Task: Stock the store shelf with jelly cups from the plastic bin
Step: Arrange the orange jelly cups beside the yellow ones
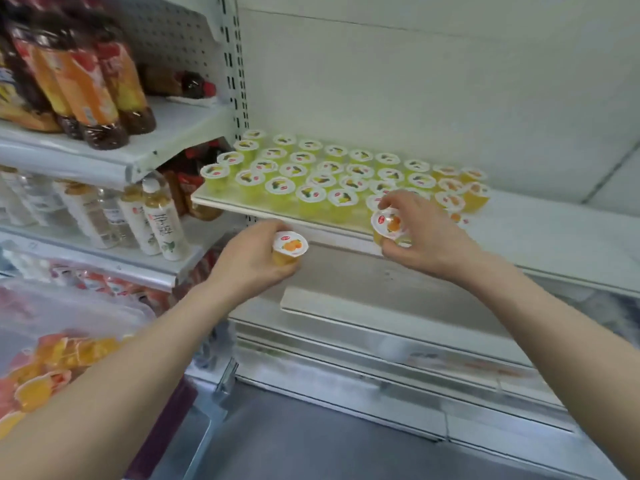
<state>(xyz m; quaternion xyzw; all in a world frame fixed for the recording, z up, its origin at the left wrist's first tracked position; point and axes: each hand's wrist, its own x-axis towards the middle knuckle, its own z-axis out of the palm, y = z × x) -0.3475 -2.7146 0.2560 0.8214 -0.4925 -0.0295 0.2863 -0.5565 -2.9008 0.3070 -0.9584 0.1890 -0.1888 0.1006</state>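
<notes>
Before the shelf [554,233], left hand [247,258] grips one jelly cup [290,247], right hand [427,233] another.

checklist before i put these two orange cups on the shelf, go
1. Left hand grips an orange jelly cup, lid up: ok.
2. Right hand grips the second orange cup at the shelf edge: ok.
3. Bare shelf room right of the orange group: ok.
4. Flavours kept apart, green cups left, orange right: ok.
5. Lid seals intact: cannot tell.
6. Plastic bin has more cups: ok.
</notes>
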